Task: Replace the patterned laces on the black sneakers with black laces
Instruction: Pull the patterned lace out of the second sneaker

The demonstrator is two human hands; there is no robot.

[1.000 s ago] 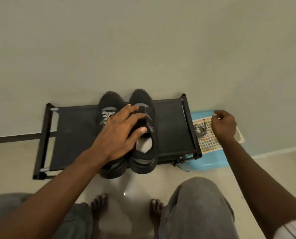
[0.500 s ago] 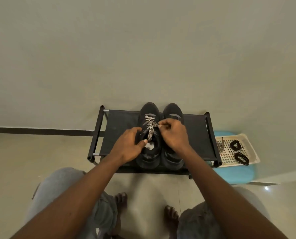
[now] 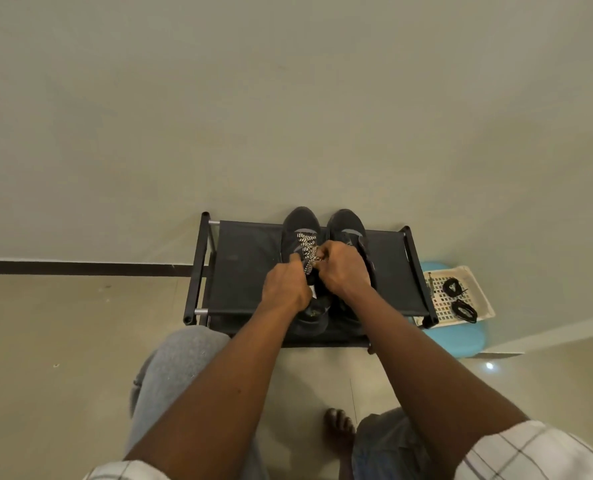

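While the left-side sneaker [image 3: 300, 223] and right-side sneaker [image 3: 345, 221] sit together on the black rack [image 3: 246, 271], toes to the wall, left hand [image 3: 284, 289] and right hand [image 3: 343, 268] meet over the left-side one. Each grip is narrow, fingers pinching the patterned lace [image 3: 306, 244]. Two coiled black laces [image 3: 452, 287] lie in a pale basket [image 3: 478, 292] on a blue stool [image 3: 461, 337], right of the rack.
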